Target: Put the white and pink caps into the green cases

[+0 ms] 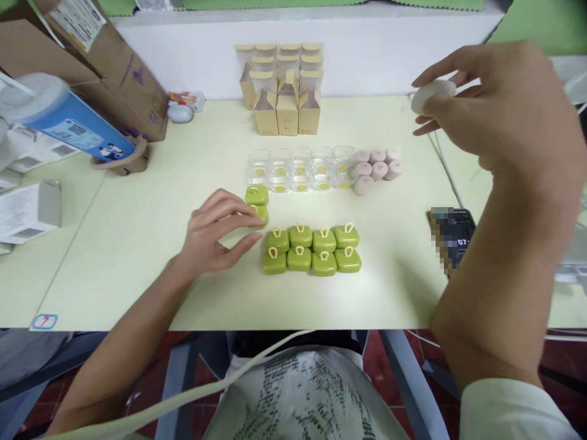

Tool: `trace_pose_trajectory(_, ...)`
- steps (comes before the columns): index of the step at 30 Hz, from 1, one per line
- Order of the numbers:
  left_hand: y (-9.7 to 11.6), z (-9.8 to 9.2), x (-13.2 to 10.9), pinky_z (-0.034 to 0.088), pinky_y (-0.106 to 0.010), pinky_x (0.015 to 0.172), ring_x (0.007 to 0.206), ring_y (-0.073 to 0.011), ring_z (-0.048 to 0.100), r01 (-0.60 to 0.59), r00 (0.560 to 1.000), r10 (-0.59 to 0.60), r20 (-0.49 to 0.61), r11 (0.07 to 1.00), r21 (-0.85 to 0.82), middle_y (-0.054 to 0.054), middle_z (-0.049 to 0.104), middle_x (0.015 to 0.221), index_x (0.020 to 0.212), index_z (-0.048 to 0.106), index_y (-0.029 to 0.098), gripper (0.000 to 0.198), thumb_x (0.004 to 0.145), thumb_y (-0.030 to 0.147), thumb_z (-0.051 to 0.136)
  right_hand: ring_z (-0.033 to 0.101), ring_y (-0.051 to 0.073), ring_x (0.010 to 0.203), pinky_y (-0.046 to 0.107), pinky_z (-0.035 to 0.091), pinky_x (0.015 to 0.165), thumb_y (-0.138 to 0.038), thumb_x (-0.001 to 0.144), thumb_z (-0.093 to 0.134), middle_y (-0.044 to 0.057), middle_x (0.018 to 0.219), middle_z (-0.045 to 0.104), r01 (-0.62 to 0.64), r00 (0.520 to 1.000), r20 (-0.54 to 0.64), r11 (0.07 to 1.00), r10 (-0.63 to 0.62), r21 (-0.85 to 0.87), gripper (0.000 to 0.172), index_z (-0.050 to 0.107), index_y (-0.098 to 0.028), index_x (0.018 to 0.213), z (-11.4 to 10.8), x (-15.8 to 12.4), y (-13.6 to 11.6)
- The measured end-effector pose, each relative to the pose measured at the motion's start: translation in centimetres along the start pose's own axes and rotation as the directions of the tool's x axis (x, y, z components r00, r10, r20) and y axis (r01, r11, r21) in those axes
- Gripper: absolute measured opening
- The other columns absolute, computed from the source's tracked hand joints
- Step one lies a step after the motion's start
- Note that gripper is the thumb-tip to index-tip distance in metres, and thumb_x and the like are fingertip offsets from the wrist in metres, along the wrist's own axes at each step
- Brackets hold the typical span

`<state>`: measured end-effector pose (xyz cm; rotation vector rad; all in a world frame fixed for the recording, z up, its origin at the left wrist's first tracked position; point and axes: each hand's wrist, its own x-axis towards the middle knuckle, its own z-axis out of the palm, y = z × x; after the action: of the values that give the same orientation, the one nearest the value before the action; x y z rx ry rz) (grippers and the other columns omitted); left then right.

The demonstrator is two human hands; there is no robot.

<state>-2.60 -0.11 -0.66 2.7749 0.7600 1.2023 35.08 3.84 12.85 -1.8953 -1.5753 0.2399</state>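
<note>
My left hand (220, 232) rests on the pale table (137, 244), its fingers curled around a green square case (260, 214), with a second green case (257, 194) just behind it. Beside that hand lie several more green cases with yellow loops (312, 249) in two rows. My right hand (495, 110) is raised at the right and pinches a white rounded piece (431, 95) between thumb and fingers. Several pinkish rounded pieces (373, 168) sit next to a row of clear plastic boxes (298, 170).
Several tan cartons (284, 91) stand at the back against the white wall. A phone (452, 235) lies at the right edge. Brown cardboard boxes (114, 67), a blue-and-white container (64, 116) and white packets (27, 208) crowd the left side.
</note>
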Motion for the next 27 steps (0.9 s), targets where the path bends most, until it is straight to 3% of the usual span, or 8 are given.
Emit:
trace_pose_trajectory(4, 1.7, -0.6, 0.5, 0.055, -0.051, 0.113, 0.130, -0.0300, 0.062, 0.066, 0.956, 0.007, 0.293, 0.969, -0.237, -0.009, 0.082, 0.136, 0.143, 0.073, 0.026, 0.043, 0.101, 0.033, 0.082, 0.080, 0.019, 0.075, 0.026, 0.050, 0.049, -0.012, 0.086, 0.089, 0.008, 0.115, 0.075, 0.120, 0.993, -0.037, 0.951, -0.115, 0.284, 0.028, 0.071, -0.027, 0.102, 0.7, -0.7, 0.0)
trace_pose_trajectory(7, 1.9, -1.2, 0.5, 0.052, -0.050, 0.118, 0.135, -0.0295, 0.057, 0.058, 0.906, 0.073, 0.418, 0.955, -0.291, -0.008, 0.079, 0.146, 0.143, 0.073, 0.026, 0.042, 0.102, 0.025, 0.080, 0.076, 0.015, 0.069, 0.029, 0.061, 0.056, -0.030, 0.089, 0.096, 0.001, 0.098, 0.072, 0.233, 0.960, -0.012, 0.778, -0.279, 0.584, 0.031, 0.071, -0.027, 0.107, 3.0, -2.0, 0.6)
trace_pose_trajectory(10, 1.8, -1.2, 0.3, 0.054, -0.046, 0.116, 0.137, -0.0288, 0.056, 0.018, 0.879, 0.130, 0.459, 0.953, -0.303, -0.006, 0.081, 0.142, 0.141, 0.076, 0.027, 0.039, 0.103, 0.022, 0.078, 0.072, 0.013, 0.067, 0.028, 0.062, 0.057, -0.054, 0.098, 0.087, 0.000, 0.091, 0.074, 0.202, 0.933, 0.057, 0.646, -0.356, 0.737, 0.036, 0.076, -0.026, 0.118, 6.5, -4.3, 1.3)
trace_pose_trajectory(15, 2.3, -0.6, 0.2, 0.060, -0.041, 0.110, 0.137, -0.0266, 0.061, -0.035, 0.882, 0.148, 0.447, 0.967, -0.251, -0.006, 0.084, 0.130, 0.133, 0.081, 0.028, 0.036, 0.102, 0.011, 0.075, 0.078, 0.020, 0.087, 0.041, 0.074, 0.078, -0.059, 0.089, 0.092, 0.004, 0.122, 0.078, 0.141, 0.951, 0.036, 0.532, -0.309, 0.835, 0.042, 0.077, -0.034, 0.119, 11.3, -8.3, 2.3)
trace_pose_trajectory(19, 2.7, -0.8, 0.4, 0.061, -0.044, 0.108, 0.132, -0.0295, 0.063, 0.017, 0.878, 0.120, 0.463, 0.960, -0.280, -0.008, 0.083, 0.128, 0.136, 0.079, 0.027, 0.035, 0.102, 0.020, 0.080, 0.081, 0.025, 0.106, 0.049, 0.074, 0.096, -0.051, 0.088, 0.094, 0.004, 0.138, 0.075, 0.137, 0.947, 0.029, 0.484, -0.320, 0.864, 0.044, 0.077, -0.036, 0.126, 12.4, -9.8, 2.7)
trace_pose_trajectory(21, 2.7, -0.9, 0.4, 0.062, -0.047, 0.109, 0.127, -0.0286, 0.066, 0.088, 0.901, 0.074, 0.428, 0.934, -0.347, -0.008, 0.083, 0.126, 0.142, 0.077, 0.031, 0.043, 0.099, 0.030, 0.086, 0.080, 0.027, 0.115, 0.051, 0.073, 0.102, -0.045, 0.090, 0.093, 0.004, 0.138, 0.077, 0.142, 0.940, 0.027, 0.465, -0.339, 0.874, 0.044, 0.078, -0.036, 0.130, 12.5, -10.3, 2.7)
trace_pose_trajectory(24, 2.5, -0.6, 0.3, 0.065, -0.046, 0.103, 0.117, -0.0262, 0.072, 0.222, 0.959, -0.101, 0.263, 0.848, -0.482, -0.011, 0.080, 0.124, 0.143, 0.077, 0.034, 0.051, 0.095, 0.047, 0.089, 0.081, 0.026, 0.117, 0.049, 0.072, 0.104, -0.035, 0.089, 0.095, 0.003, 0.139, 0.077, 0.077, 0.912, 0.086, 0.372, -0.402, 0.925, 0.043, 0.079, -0.036, 0.129, 12.4, -11.2, 2.3)
trace_pose_trajectory(27, 2.4, 0.5, 0.0, 0.068, -0.040, 0.093, 0.114, -0.0246, 0.076, 0.335, 0.933, -0.349, 0.084, 0.765, -0.551, -0.012, 0.076, 0.123, 0.137, 0.079, 0.030, 0.052, 0.092, 0.054, 0.091, 0.083, 0.024, 0.109, 0.046, 0.073, 0.098, -0.029, 0.089, 0.095, 0.002, 0.137, 0.077, -0.005, 0.871, 0.151, 0.298, -0.468, 0.954, 0.045, 0.077, -0.037, 0.129, 12.3, -12.2, 1.6)
